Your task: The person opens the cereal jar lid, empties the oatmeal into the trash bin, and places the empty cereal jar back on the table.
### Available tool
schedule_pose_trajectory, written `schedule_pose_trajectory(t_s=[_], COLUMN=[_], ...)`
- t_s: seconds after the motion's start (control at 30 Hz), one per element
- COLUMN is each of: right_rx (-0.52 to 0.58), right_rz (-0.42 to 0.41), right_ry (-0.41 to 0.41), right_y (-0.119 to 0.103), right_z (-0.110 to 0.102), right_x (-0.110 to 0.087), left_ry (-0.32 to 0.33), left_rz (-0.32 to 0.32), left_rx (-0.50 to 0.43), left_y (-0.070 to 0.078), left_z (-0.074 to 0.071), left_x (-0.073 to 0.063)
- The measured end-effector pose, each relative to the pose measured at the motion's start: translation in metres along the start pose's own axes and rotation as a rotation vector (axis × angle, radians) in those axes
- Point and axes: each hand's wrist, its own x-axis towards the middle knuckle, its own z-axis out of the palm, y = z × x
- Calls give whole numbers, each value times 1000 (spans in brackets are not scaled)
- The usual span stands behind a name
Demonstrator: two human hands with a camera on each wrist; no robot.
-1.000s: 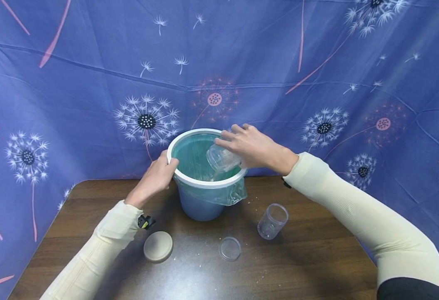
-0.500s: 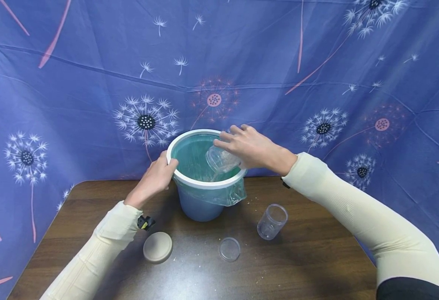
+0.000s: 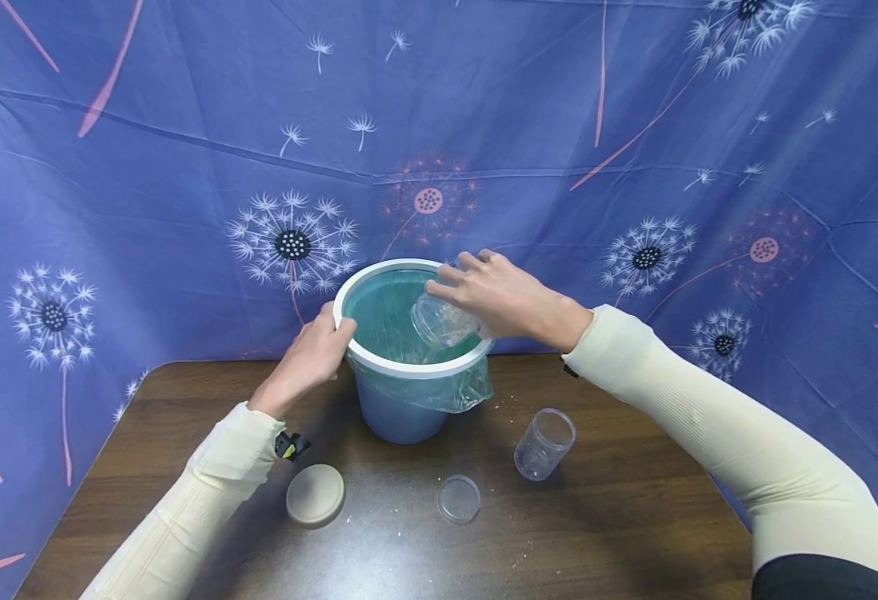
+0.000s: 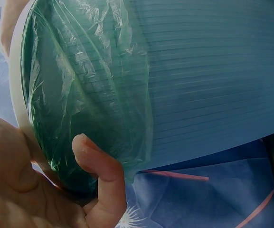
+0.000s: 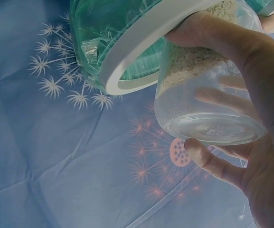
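A blue trash bin point(image 3: 401, 408) with a white rim ring point(image 3: 401, 366) stands on the table, lined with a green plastic bag point(image 3: 475, 385). My left hand point(image 3: 311, 354) grips the rim on its left side; in the left wrist view a curled finger point(image 4: 99, 164) lies against the bag outside. My right hand point(image 3: 510, 300) holds a clear plastic jar point(image 3: 439, 318), tipped mouth-down over the bin's opening. Pale tan flakes point(image 5: 186, 66) lie inside the jar, as the right wrist view shows, gathered toward its mouth. The bottom of the bin is hidden.
A beige round lid point(image 3: 315, 495) and a small clear lid point(image 3: 459, 498) lie on the brown wooden table point(image 3: 619, 517). Right of the bin stands another clear jar point(image 3: 544, 446), without a lid. Pale crumbs dot the tabletop. Behind hangs a blue dandelion-print cloth point(image 3: 184, 208).
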Motion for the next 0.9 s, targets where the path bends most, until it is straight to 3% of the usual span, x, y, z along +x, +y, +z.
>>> schedule_pose_trajectory(t_s=[0.9], right_rx=[-69], right_rz=[-33], right_ry=[38], right_y=[-4], right_z=[-2], right_x=[2], left_ry=[7], left_rz=[1], left_rx=[3], left_y=[3], left_z=[-1], left_x=[0])
